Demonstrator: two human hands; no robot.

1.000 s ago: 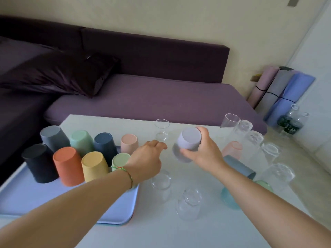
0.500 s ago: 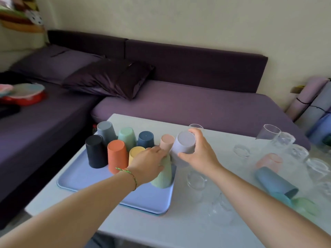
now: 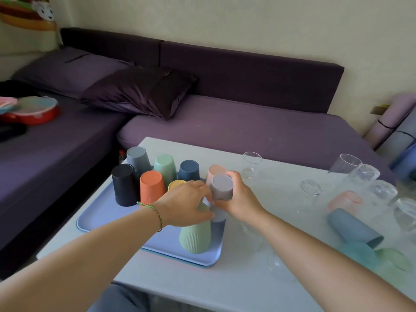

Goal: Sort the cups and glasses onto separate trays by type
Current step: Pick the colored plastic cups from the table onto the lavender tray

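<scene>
A lilac tray [image 3: 108, 221] on the white table [image 3: 180, 284] carries several upside-down plastic cups: black [image 3: 123, 185], orange [image 3: 152, 188], grey, mint, navy [image 3: 189, 170], pink, yellow. My right hand [image 3: 238, 199] grips an upside-down lavender-grey cup [image 3: 221, 186] low over the tray's right side. My left hand [image 3: 186, 203] rests on top of a ribbed pale green cup [image 3: 195, 235] standing on the tray, fingers curled around it. Clear glasses [image 3: 251, 164] stand on the table to the right.
At the right lie a blue-grey cup [image 3: 353, 226] on its side, a pink cup [image 3: 344, 201], green cups and several clear glasses [image 3: 369, 176]. A purple sofa [image 3: 247, 131] runs behind the table. Rolled mats lean at the far right.
My right hand has carried the lavender-grey cup left and down onto the tray's right side. My left hand has settled on the ribbed green cup. My view has shifted left.
</scene>
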